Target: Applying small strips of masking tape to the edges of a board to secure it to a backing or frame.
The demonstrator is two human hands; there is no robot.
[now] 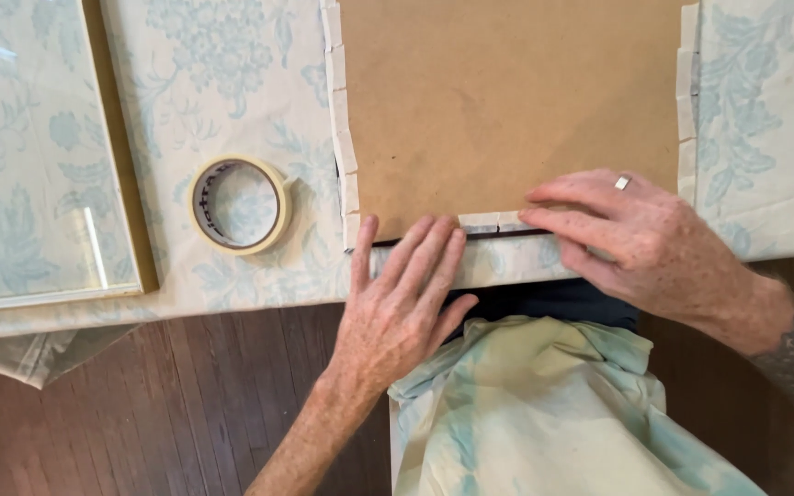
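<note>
A brown backing board (507, 101) lies on the table, its left, right and near edges lined with pieces of cream masking tape (491, 220). My left hand (402, 298) lies flat, fingers together, pressing on the board's near edge and the table rim. My right hand (636, 239), with a ring on one finger, rests on the near right part of the board, fingertips pressing the tape strip. Neither hand grips anything.
A roll of masking tape (239, 204) lies left of the board on the floral tablecloth (259, 83). A glass pane with a gold frame edge (126, 174) sits at far left. Loose cloth (544, 413) hangs over my lap above a dark wooden floor (167, 404).
</note>
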